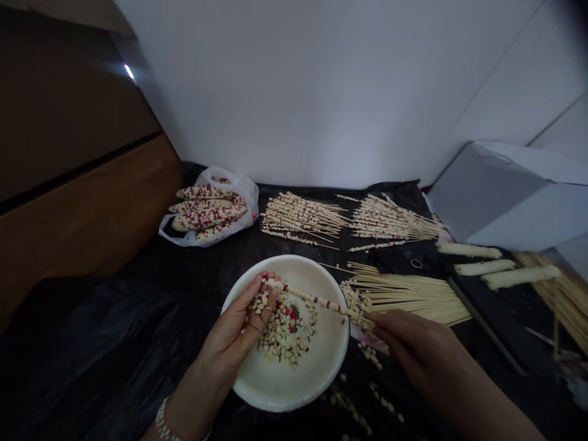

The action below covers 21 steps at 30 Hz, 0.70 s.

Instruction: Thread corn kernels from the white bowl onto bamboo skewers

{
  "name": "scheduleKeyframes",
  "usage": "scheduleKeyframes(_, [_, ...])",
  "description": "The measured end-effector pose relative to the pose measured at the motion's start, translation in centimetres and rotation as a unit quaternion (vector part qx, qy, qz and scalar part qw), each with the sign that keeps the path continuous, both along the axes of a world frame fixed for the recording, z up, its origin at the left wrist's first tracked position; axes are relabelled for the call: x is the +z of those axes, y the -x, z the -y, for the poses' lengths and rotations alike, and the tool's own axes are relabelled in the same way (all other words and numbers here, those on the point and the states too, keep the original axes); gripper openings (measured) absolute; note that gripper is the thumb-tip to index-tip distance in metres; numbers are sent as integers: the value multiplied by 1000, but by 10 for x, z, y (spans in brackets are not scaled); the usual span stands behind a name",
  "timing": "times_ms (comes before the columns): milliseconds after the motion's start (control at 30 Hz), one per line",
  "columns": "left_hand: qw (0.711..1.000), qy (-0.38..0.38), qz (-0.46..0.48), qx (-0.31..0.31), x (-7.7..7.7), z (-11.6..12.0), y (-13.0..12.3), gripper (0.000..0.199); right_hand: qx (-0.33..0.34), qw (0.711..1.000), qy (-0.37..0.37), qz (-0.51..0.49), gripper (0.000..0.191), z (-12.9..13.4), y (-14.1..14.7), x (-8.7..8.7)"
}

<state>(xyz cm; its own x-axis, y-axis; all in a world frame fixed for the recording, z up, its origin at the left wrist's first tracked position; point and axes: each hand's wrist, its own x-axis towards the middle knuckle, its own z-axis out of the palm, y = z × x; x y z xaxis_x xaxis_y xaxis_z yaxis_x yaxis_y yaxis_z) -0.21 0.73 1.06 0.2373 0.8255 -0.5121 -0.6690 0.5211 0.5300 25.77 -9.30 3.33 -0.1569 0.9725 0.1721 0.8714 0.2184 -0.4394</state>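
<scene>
A skewer (316, 300) threaded with pale and dark-red corn kernels slants over a white bowl (287, 398). My right hand (408, 340) is closed around its lower end, right of the rim. Above the bowl's left side, my left hand (243, 321) is curled around loose corn kernels (260, 303), its fingertips at the skewer's far tip. Whether those fingertips pinch a kernel is hard to make out. More loose kernels (287, 349) lie in the bowl, around a red and green patch (293, 315).
Behind the bowl are a plastic bag (248, 211) of speckled corn cobs (209, 217) and two piles of filled skewers (301, 214). Bare sticks (413, 297), stripped cobs (484, 267) and a white box (509, 196) are at right. Black plastic sheeting (114, 361) covers the surface.
</scene>
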Motion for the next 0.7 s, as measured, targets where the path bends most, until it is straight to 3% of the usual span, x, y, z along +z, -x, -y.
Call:
scheduleKeyframes(133, [993,87,-7,76,14,-2,-9,34,15,996,-41,76,30,2,-3,-5])
scheduleKeyframes(233, [995,77,11,66,18,-3,-9,36,18,992,-47,113,33,-6,-4,-10])
scheduleKeyframes(300, [997,60,20,53,17,-4,-8,37,10,994,-33,105,25,-21,-7,-9])
scheduleKeyframes(400, [997,54,43,31,17,-6,-4,41,-40,993,-34,104,20,-58,-13,-7])
scheduleKeyframes(500, [995,59,75,5,15,-6,-1,46,-43,992,-38,110,24,-105,-13,-9])
scheduleKeyframes(700, [989,20,145,-32,6,-3,6,53,-57,986,-12,159,25,-180,-3,-39])
